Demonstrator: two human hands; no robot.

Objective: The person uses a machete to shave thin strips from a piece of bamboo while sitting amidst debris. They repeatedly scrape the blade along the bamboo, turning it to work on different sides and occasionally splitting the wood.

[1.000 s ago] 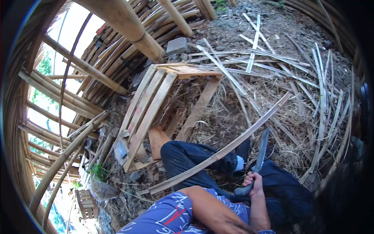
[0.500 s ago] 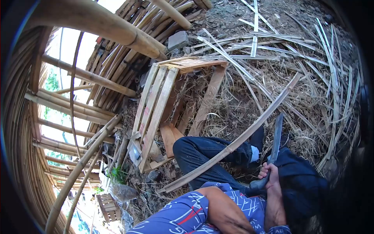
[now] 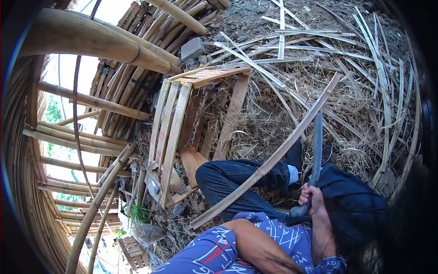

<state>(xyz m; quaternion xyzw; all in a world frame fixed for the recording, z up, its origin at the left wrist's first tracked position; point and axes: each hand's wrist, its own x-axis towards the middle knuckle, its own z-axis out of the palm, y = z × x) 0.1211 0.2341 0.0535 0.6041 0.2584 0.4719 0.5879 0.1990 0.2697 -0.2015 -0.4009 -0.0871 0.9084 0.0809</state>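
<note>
My right hand (image 3: 312,199) is wrapped around the dark handle of a machete (image 3: 317,146), held over my lap with its long blade pointing away from me. The blade's tip meets the edge of a split bamboo strip (image 3: 273,160) in this view. That strip slants across my jeans-covered legs (image 3: 228,180), from beside my shirt up toward the far right. My left arm (image 3: 260,242) is bent across my body, and its forearm runs out at the bottom edge, so the left hand is hidden.
A slatted wooden crate (image 3: 182,123) stands tilted just beyond my knee. Many thin bamboo strips (image 3: 378,68) and curly shavings (image 3: 255,123) cover the ground at the right. On the left are bamboo poles (image 3: 96,100) of a frame, with a grey block (image 3: 192,49) near them.
The machete has shifted away from me, and its tip now overlaps the bamboo strip's edge. The whole scene has slid slightly left as my head moved.
</note>
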